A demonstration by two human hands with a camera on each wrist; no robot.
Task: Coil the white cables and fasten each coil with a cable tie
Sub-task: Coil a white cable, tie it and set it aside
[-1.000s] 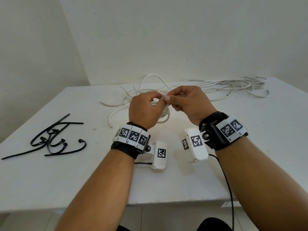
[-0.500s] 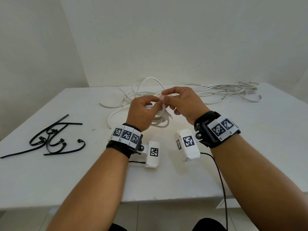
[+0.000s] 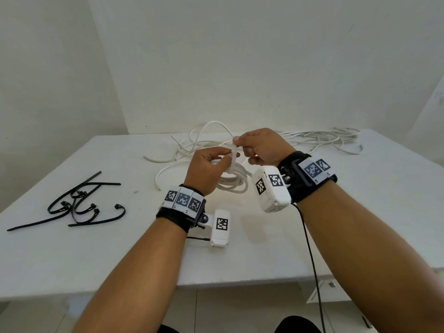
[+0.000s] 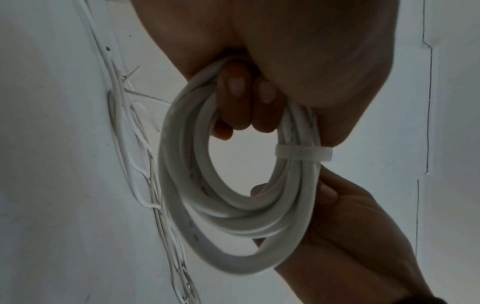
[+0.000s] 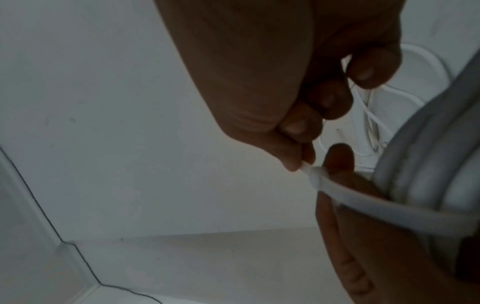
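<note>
A white table (image 3: 72, 255) is seen against white walls. Near its left edge a loose heap of black cable ties (image 3: 74, 205) is spread flat, well apart from the hands. Along the far side a tangle of uncoiled white cables (image 3: 319, 140) is laid out, reaching from the far right across to behind the hands; one loose end (image 3: 158, 181) is curved toward the near side, just left of the left wrist. A thin black lead (image 3: 310, 248) is hung from the right wrist camera over the table's near edge.

The coiled white cable (image 4: 233, 205) is held up above the table's middle, between the two hands. Several turns of round, smooth sheath are gathered into an oval ring. A white cable tie (image 4: 303, 153) is wrapped across the bundle on one side.

The left hand (image 3: 206, 169) is closed around the coil, its fingers (image 4: 233, 98) curled through the ring. The tie's free strap (image 3: 234, 156) is pinched between thumb and forefinger of the right hand (image 3: 262, 145), and its remaining fingers (image 5: 369, 65) are curled loosely.
</note>
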